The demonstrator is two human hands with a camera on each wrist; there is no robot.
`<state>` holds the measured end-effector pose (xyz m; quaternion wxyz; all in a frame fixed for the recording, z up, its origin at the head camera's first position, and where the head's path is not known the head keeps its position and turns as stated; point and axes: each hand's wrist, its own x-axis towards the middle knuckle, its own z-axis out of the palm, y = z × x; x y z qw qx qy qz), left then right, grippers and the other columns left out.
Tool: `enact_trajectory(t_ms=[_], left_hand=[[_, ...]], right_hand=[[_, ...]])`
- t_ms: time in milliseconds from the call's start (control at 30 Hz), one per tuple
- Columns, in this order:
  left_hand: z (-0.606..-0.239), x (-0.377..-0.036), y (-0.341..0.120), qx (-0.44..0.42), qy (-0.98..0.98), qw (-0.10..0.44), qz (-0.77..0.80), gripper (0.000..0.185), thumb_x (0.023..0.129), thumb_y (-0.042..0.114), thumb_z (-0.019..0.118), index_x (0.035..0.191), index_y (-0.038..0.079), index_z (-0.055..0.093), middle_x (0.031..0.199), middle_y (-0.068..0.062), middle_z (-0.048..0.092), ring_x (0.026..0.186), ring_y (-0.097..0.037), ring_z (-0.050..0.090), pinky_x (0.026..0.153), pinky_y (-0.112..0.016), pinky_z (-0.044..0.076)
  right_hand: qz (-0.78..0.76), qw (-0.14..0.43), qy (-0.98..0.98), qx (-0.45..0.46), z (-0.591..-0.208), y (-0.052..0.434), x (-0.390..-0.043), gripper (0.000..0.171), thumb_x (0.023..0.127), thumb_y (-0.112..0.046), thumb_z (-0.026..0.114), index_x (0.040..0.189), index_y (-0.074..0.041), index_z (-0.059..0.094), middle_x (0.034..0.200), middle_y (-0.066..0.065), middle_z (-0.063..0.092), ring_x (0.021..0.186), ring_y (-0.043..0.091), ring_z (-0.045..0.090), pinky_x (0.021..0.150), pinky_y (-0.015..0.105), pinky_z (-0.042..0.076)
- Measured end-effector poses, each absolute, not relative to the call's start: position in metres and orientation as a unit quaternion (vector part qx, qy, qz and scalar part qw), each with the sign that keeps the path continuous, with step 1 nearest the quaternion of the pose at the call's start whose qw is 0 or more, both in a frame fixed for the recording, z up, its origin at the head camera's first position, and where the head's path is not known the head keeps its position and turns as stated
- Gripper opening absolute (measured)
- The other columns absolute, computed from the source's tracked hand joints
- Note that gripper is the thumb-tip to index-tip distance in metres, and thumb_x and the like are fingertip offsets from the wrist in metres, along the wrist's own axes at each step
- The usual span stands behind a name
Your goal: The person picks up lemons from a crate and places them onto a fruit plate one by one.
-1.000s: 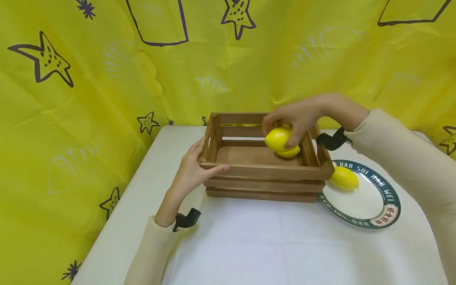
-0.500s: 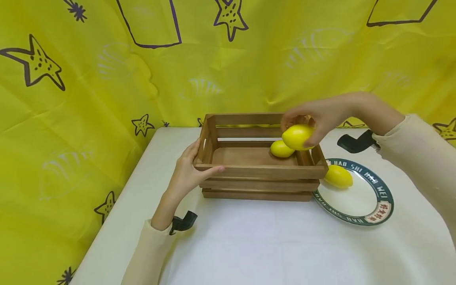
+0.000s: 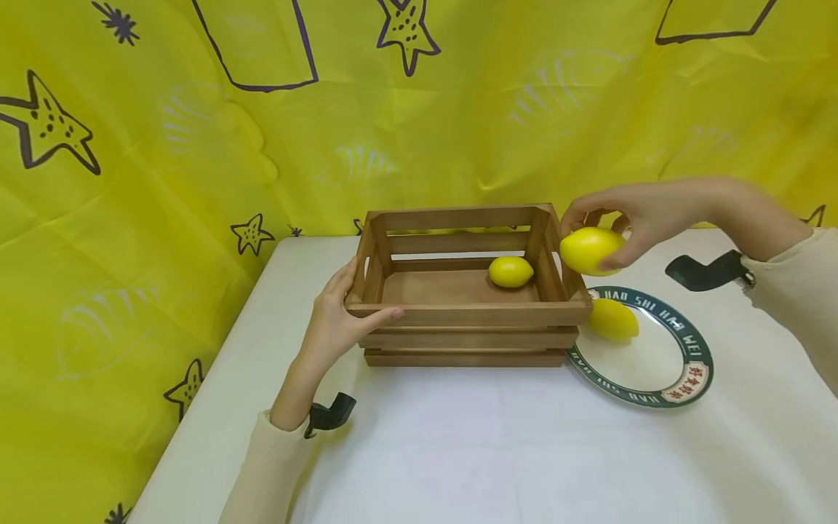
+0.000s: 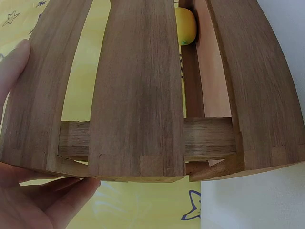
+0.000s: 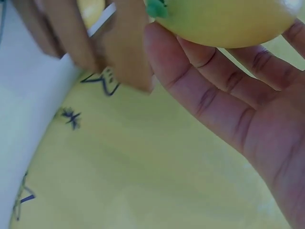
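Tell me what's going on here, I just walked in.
A person's left hand grips the left end of a wooden crate on a white table. Their right hand holds a lemon in the air by the crate's right end. A second lemon lies inside the crate, toward the right, and a third lemon is on the green-rimmed plate beside it.

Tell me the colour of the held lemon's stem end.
Green; the stem end shows best in the right wrist view.
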<state>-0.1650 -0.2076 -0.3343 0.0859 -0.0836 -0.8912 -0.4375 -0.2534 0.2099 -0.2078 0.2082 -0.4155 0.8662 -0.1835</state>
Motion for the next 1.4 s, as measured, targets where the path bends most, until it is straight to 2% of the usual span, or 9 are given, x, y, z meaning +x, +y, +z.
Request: enact_trajectory(t_ms=[233,533,1000,1400], left_hand=[[-0.335,-0.164,-0.208,-0.081,-0.892,0.087,-0.437,0.106,0.071,0.039,0.087,0.155,0.014,0.028,0.157,-0.009,0.031,0.144,-0.033,0.028,0.111,-0.054,0.033],[-0.336,-0.163,-0.210,-0.080,-0.893,0.088,-0.433,0.106,0.072,0.040,0.087,0.155,0.015,0.027,0.156,-0.013,0.031,0.143,-0.034,0.028,0.111,-0.055,0.033],[-0.335,-0.165,-0.207,-0.083,-0.894,0.087,-0.432,0.106,0.072,0.040,0.087,0.155,0.016,0.027,0.157,-0.011,0.030,0.144,-0.034,0.028,0.110,-0.055,0.034],[-0.339,-0.165,-0.208,-0.091,-0.889,0.091,-0.439,0.107,0.072,0.040,0.087,0.156,0.018,0.025,0.157,-0.011,0.028,0.145,-0.034,0.026,0.111,-0.057,0.031]], right_hand=[[-0.194,0.168,0.870,-0.422,-0.228,0.247,-0.253,0.050,0.078,-0.011,0.080,0.122,-0.015,0.054,0.114,-0.008,0.055,0.094,0.009,0.054,0.073,0.026,0.053],[-0.246,0.167,0.861,-0.412,-0.260,0.282,-0.246,0.050,0.078,-0.002,0.078,0.122,-0.010,0.055,0.114,-0.008,0.057,0.097,0.008,0.055,0.072,0.026,0.054],[-0.294,0.150,0.870,-0.367,-0.303,0.318,-0.224,0.048,0.079,0.001,0.076,0.121,-0.011,0.057,0.112,-0.010,0.060,0.097,0.005,0.056,0.073,0.024,0.056],[-0.313,0.129,0.882,-0.327,-0.344,0.336,-0.217,0.049,0.079,0.003,0.076,0.123,-0.007,0.057,0.112,-0.018,0.060,0.095,0.001,0.058,0.069,0.023,0.054]])
